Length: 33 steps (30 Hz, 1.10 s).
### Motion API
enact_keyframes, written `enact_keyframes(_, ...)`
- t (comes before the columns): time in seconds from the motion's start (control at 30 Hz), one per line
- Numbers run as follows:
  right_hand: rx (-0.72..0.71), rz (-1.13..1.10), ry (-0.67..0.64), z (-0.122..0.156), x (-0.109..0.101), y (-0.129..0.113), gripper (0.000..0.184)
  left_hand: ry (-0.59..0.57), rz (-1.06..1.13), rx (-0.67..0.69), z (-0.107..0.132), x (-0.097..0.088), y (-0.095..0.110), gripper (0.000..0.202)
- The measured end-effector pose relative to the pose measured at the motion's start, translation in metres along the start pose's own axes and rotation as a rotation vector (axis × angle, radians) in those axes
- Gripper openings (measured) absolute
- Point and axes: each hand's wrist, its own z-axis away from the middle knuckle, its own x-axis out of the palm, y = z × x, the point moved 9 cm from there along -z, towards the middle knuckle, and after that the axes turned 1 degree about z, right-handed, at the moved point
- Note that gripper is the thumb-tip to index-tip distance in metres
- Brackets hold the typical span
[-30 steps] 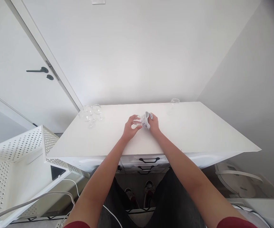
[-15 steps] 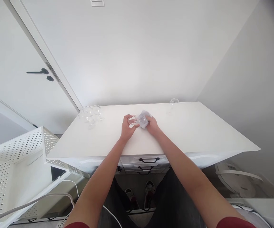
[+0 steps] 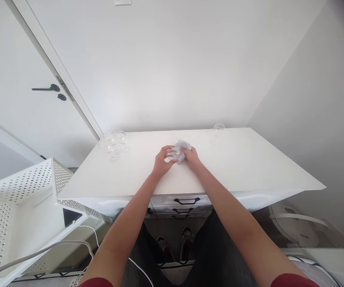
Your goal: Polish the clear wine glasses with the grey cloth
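Note:
Above the middle of the white cabinet top, my left hand (image 3: pixel 161 161) is closed around the bowl of a clear wine glass (image 3: pixel 172 154), its rim tipped toward the left. My right hand (image 3: pixel 191 156) grips a pale grey cloth (image 3: pixel 183 146) that is wrapped about the stem and foot end of the glass. The cloth hides most of the stem and the foot. Both hands are close together, with the glass between them.
Several clear wine glasses (image 3: pixel 112 143) stand close together at the back left of the cabinet top (image 3: pixel 237 163). One more wine glass (image 3: pixel 218 129) stands at the back right. A white perforated rack (image 3: pixel 52 179) adjoins the left side; drawers with dark handles (image 3: pixel 186 201) lie below the front edge.
The glass has turned and shifted a little to the right, its rim now tipped more toward me. The cloth is bunched more tightly around its foot end.

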Motion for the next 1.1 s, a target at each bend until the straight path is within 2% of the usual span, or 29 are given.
enact_keyframes(0.07,0.015,0.032,-0.056,0.000,0.005,0.002,0.041,0.004,-0.010,0.001,0.000,0.000,0.001,0.057)
enact_keyframes(0.1,0.002,0.064,-0.044,0.000,0.004,0.001,0.041,0.008,-0.017,0.002,0.000,-0.001,0.001,0.057)
enact_keyframes(0.2,-0.049,0.104,0.078,0.000,-0.009,-0.004,0.045,0.008,-0.035,0.014,-0.001,0.000,0.004,0.059)
enact_keyframes(0.27,-0.055,0.055,0.115,0.001,-0.014,-0.005,0.049,0.007,-0.030,0.022,-0.001,0.000,0.005,0.059)
enact_keyframes(0.37,-0.015,-0.023,0.004,0.001,-0.003,-0.002,0.050,0.025,-0.025,0.026,-0.002,-0.003,0.005,0.058)
enact_keyframes(0.43,0.005,0.002,-0.051,0.001,0.003,0.000,0.049,0.030,-0.038,0.027,-0.002,-0.004,0.005,0.057)
enact_keyframes(0.57,-0.046,0.088,0.111,0.001,-0.013,-0.004,0.051,0.030,-0.028,0.022,-0.002,-0.004,0.005,0.057)
enact_keyframes(0.6,-0.057,0.077,0.116,0.001,-0.013,-0.005,0.052,0.028,-0.023,0.020,-0.002,-0.004,0.005,0.057)
enact_keyframes(0.73,-0.028,0.065,-0.023,0.002,0.000,-0.001,0.049,0.034,-0.038,0.006,-0.002,-0.005,0.005,0.056)
enact_keyframes(0.8,-0.028,0.101,0.023,0.002,-0.004,-0.002,0.048,0.040,-0.048,0.002,-0.002,-0.006,0.005,0.057)
enact_keyframes(0.9,-0.083,0.137,0.082,0.004,-0.009,-0.010,0.046,0.023,-0.072,-0.004,-0.003,-0.005,0.006,0.056)
enact_keyframes(1.0,-0.200,0.187,0.059,0.009,-0.005,-0.024,0.044,0.051,-0.083,-0.032,-0.003,-0.008,0.005,0.057)
enact_keyframes(1.1,-0.280,0.216,0.035,0.016,0.002,-0.036,0.053,0.104,-0.071,-0.056,-0.003,-0.015,0.005,0.058)
